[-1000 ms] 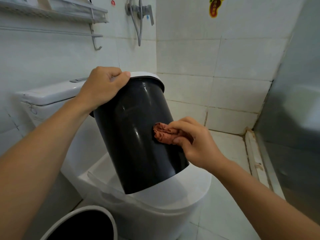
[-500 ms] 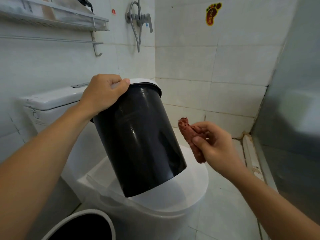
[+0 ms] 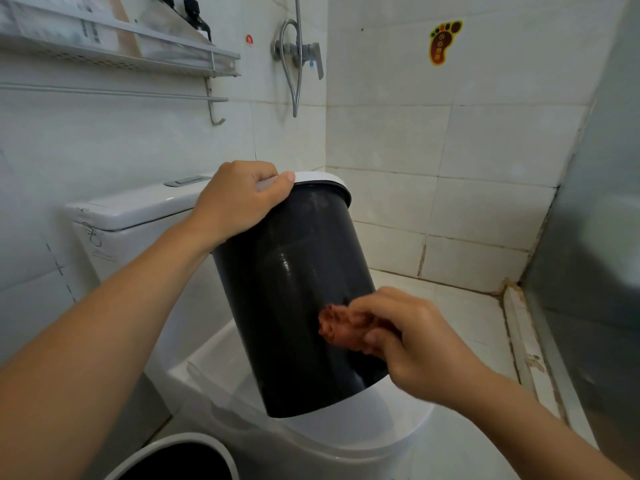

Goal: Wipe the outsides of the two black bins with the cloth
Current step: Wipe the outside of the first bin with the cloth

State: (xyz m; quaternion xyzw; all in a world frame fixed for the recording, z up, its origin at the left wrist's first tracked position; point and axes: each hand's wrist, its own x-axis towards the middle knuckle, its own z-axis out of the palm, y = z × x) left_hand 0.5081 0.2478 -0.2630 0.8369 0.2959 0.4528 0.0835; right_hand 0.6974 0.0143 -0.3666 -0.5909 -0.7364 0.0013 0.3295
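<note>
Head view. Black bin [image 3: 294, 299] at frame centre, tilted, its base resting on the closed toilet lid [image 3: 363, 431]. Left hand [image 3: 235, 199] curled over the bin's white rim [image 3: 322, 178], clamped on it. Right hand [image 3: 412, 341], blurred, pinches a bunched reddish cloth [image 3: 337, 327] against the bin's lower right wall.

Step in hand, by my reading: wiping the first bin's outside. Second bin [image 3: 180, 459] sits at lower left of frame, apparently untouched.

Next move likely calls for turning the bin by its rim to bring unwiped wall round to the cloth.
</note>
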